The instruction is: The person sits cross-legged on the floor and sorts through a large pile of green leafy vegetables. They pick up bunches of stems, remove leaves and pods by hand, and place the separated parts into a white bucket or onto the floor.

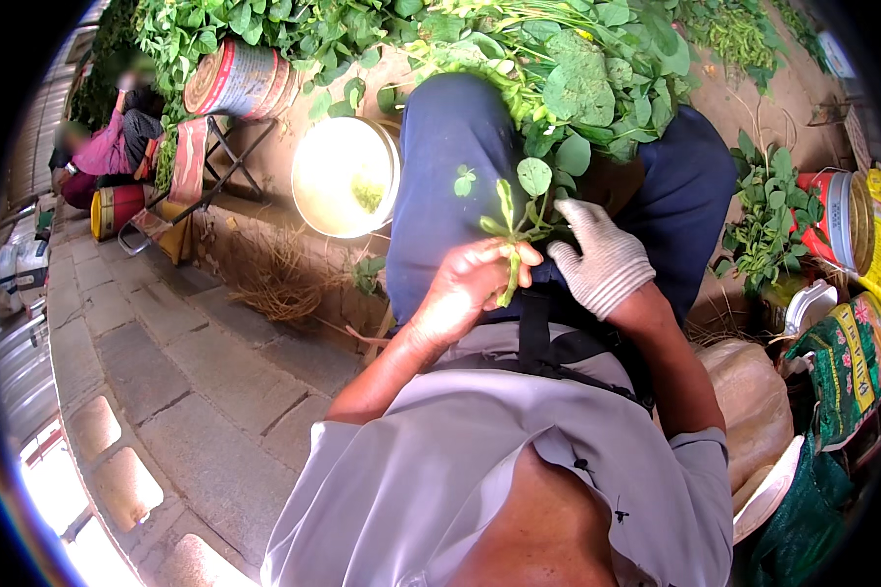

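Note:
In front of my lap, my bare left hand (488, 271) pinches a green soybean sprig (510, 202) between thumb and fingers. Plump pods stick up from the sprig, and one points down past my fingers. My right hand (602, 253), in a pale knitted glove, is just right of the sprig's stem with thumb and forefinger apart; its other fingers are hidden. A large heap of leafy bean plants (580, 81) lies across and beyond my knees. Left of my leg, a white bucket (305, 209) tilts towards me with some green pods inside.
A printed bucket (238, 77) lies sideways near a folding stool (227, 165). Further left sits another person (110, 147) by a red and yellow bucket (114, 213). Dry straw (286, 282) lies on the ledge. To my right are a red-and-grey bucket (837, 220) and a green printed bag (844, 367).

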The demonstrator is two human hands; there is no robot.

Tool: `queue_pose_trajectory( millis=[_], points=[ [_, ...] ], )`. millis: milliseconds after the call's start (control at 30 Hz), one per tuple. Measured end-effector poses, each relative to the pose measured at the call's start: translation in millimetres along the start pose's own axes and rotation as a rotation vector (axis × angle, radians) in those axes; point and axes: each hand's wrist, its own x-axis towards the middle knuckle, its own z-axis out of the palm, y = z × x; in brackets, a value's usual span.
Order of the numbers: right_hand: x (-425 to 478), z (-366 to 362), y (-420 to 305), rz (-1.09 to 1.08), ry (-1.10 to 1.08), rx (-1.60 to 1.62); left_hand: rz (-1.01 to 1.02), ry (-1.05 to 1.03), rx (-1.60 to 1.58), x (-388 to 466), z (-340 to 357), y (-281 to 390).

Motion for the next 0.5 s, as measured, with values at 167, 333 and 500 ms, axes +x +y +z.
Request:
queue_pose_trajectory(
  millis=[167,333,500],
  points=[
    [12.3,3.0,-3.9,-0.056,-0.192,-0.072,-0.011,-0.088,0.067,-4.9,5.3,8.5],
    [15.0,9.4,4.2,-0.129,-0.032,-0.043,-0.009,-0.043,-0.121,-2.0,2.4,2.4],
    [15.2,7.0,9.9,-0.218,0.231,0.055,-0.081,0.059,-0.134,1.2,2.8,3.6]
  ],
)
